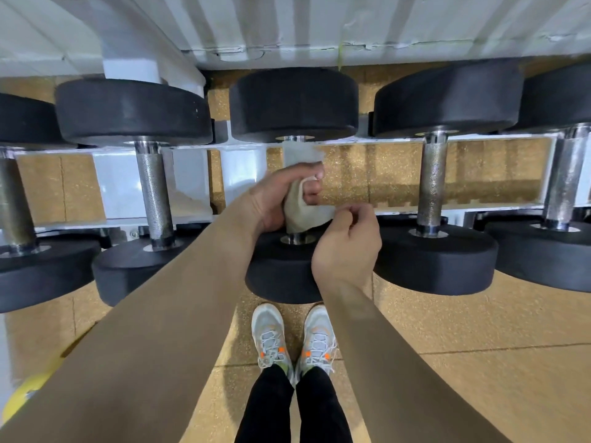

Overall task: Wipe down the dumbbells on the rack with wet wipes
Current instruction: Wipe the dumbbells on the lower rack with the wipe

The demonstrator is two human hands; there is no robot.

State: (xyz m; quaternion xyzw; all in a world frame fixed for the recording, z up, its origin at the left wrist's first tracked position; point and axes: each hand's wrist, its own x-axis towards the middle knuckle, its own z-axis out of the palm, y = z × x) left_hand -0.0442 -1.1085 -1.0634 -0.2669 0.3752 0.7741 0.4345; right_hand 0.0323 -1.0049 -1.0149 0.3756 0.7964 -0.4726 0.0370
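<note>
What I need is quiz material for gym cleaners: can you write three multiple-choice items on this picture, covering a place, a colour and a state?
1. Where is the wipe? A on the floor; B round the middle dumbbell; C on the wall.
2. What colour are the dumbbell ends? A black; B red; C yellow.
3. What is the left hand doing? A hanging free; B gripping the wipe; C lying flat.
B: it wraps that dumbbell's bar. A: every end is black. B: its fingers curl round the wipe.

We wear black leggings [289, 407] and pale grey trainers [271, 338] with orange accents; our left hand [273, 199], right hand [347, 247] and forearms [179, 298] are bare.
</note>
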